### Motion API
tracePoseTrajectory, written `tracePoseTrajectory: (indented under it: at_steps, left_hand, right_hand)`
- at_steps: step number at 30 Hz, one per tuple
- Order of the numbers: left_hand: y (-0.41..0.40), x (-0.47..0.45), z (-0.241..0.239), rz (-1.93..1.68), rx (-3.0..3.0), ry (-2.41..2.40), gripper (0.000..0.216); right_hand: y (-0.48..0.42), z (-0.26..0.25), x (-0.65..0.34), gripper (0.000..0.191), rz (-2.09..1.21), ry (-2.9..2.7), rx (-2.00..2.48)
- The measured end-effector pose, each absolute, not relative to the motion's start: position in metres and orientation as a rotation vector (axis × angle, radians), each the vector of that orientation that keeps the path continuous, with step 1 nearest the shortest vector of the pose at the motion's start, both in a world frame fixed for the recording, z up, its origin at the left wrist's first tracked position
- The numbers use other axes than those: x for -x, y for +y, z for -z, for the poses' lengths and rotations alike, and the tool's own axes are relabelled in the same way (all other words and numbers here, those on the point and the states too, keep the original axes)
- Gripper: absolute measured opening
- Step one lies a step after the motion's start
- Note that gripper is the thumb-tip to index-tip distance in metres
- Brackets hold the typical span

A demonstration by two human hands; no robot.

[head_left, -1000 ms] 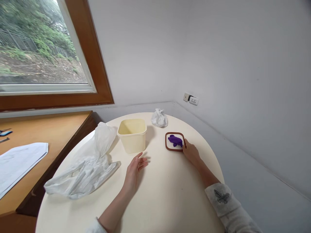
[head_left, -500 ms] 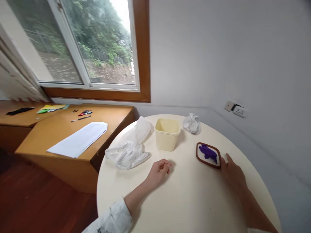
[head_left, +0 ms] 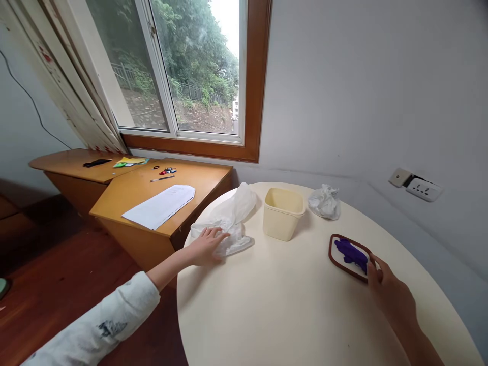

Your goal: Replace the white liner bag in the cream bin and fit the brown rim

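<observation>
My left hand (head_left: 206,245) lies flat with fingers spread on a crumpled white plastic bag (head_left: 229,218) at the left edge of the round cream table (head_left: 282,305). My right hand (head_left: 389,290) rests at the near edge of a brown-rimmed lid (head_left: 348,256) that carries a purple lump (head_left: 351,251); its thumb touches the rim and its fingers are hidden behind it. A cream square tub (head_left: 284,212) stands open between the bag and the lid.
A small knotted white bag (head_left: 325,202) lies behind the tub. Left of the table a wooden desk (head_left: 145,198) holds white paper (head_left: 160,206), a pen and small items. A window (head_left: 183,71) is above it, a wall socket (head_left: 423,189) at right.
The view has swung left. My left hand moved from the table's middle out to the plastic bag and opened flat on it. My right hand stays by the lid.
</observation>
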State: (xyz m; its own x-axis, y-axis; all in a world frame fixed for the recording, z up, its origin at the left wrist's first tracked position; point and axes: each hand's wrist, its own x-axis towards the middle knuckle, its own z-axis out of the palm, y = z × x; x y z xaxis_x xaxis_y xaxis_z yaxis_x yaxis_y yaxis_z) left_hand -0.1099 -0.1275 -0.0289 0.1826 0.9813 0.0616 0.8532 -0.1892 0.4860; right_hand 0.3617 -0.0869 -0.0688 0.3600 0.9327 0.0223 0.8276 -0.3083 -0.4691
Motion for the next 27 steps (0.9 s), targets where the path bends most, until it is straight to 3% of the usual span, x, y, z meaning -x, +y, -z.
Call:
tracePoseTrajectory:
  at_steps: [4, 8, 14, 20, 27]
  left_hand:
    - [-0.129, 0.1, 0.038, -0.401, -2.204, 1.714, 0.034]
    - [-0.132, 0.078, 0.031, -0.413, -2.189, 1.644, 0.022]
    - [-0.137, 0.043, -0.009, -0.401, -2.156, 1.422, 0.021]
    - [-0.136, 0.012, -0.054, -0.504, -2.095, 1.343, 0.024]
    - [-0.136, -0.018, -0.057, -0.778, -1.936, 1.239, 0.029]
  right_hand:
    - [-0.096, 0.071, -0.348, 0.046, -0.367, -1.671, 2.053]
    - [-0.105, 0.079, -0.323, 0.042, -0.457, -1.871, 1.742]
    - [-0.115, 0.081, -0.269, 0.044, -0.912, -1.989, 1.388]
    - [-0.115, 0.062, -0.227, 0.069, -1.59, -1.768, 0.868]
    - [-0.129, 0.022, -0.201, 0.08, -2.031, -1.348, 0.416]
